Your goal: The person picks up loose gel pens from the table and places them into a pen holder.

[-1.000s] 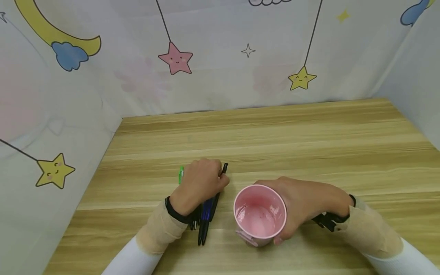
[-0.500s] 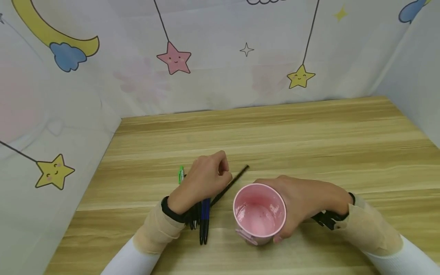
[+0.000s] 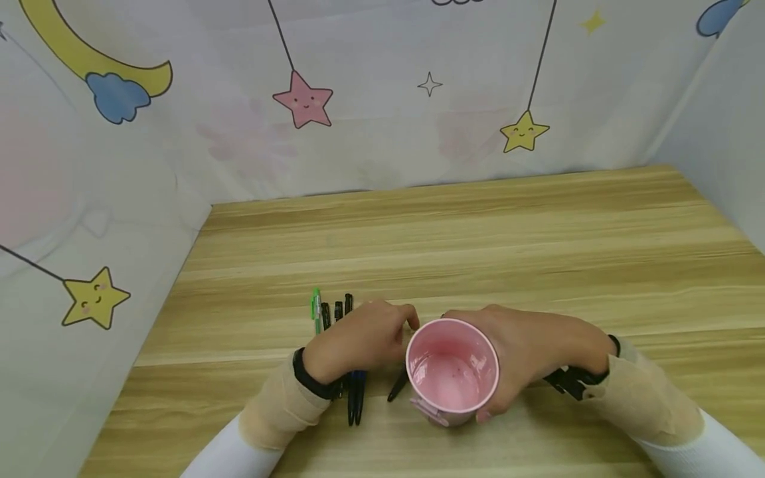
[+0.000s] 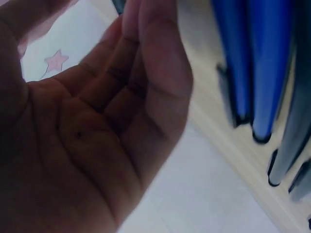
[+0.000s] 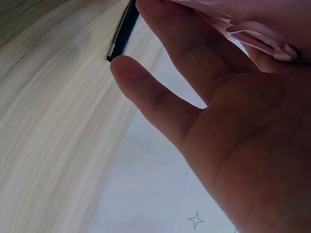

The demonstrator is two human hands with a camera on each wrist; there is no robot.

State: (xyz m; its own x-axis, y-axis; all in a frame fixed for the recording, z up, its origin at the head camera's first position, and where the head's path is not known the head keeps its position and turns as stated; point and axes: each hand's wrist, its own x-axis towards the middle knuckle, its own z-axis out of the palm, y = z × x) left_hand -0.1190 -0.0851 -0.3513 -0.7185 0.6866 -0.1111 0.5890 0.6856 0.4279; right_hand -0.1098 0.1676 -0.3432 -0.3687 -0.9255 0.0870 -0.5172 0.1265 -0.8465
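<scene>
In the head view, a pink cup (image 3: 452,368) stands upright with its mouth up and a small pink clip-like part low on its near side. My right hand (image 3: 520,352) holds it from the right, fingers and thumb round the wall. Just left of the cup, my left hand (image 3: 370,335) has curled fingers at a black pen (image 3: 398,384), which it seems to pinch; hand and cup hide the upper part. Under and beyond the left wrist lie several pens: a green one (image 3: 316,309), black ones (image 3: 339,310) and blue ones (image 3: 356,398) with black tips.
Everything rests on a wood-grain table (image 3: 568,265). A pale cloth with stars, a moon and clouds (image 3: 370,153) rises along the back and left edges, and a plain pale side (image 3: 735,146) stands at the right. Bands circle both wrists.
My left hand has moved right and nearer to me, from the pens to beside the cup. The black pen has come away from the others with it. The right hand and cup stay put.
</scene>
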